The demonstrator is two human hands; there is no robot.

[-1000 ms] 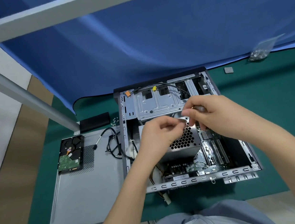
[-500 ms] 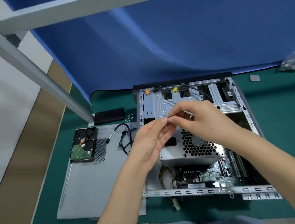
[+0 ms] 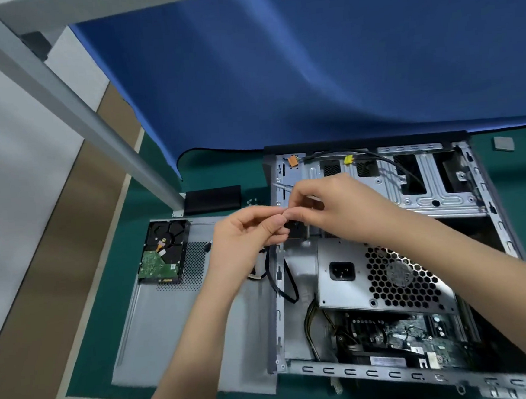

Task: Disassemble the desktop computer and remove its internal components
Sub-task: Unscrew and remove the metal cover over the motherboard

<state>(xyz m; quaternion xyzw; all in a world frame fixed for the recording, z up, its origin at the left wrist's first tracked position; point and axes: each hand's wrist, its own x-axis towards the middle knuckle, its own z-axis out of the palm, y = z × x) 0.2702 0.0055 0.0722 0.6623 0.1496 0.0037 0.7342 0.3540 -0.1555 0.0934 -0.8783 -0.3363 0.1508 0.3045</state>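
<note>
Both hands move toward nine o'clock; left hand (image 3: 251, 231) and right hand (image 3: 334, 206) pinch something tiny together above the open grey metal computer case (image 3: 444, 197).

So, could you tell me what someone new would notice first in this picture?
Probably the two hands meeting at centre: the left hand and right hand pinch something too small to identify, above the left wall of the open computer case. Below them, the silver power supply lies inside the case. To the left, a bare hard drive rests on the removed side panel.
</note>
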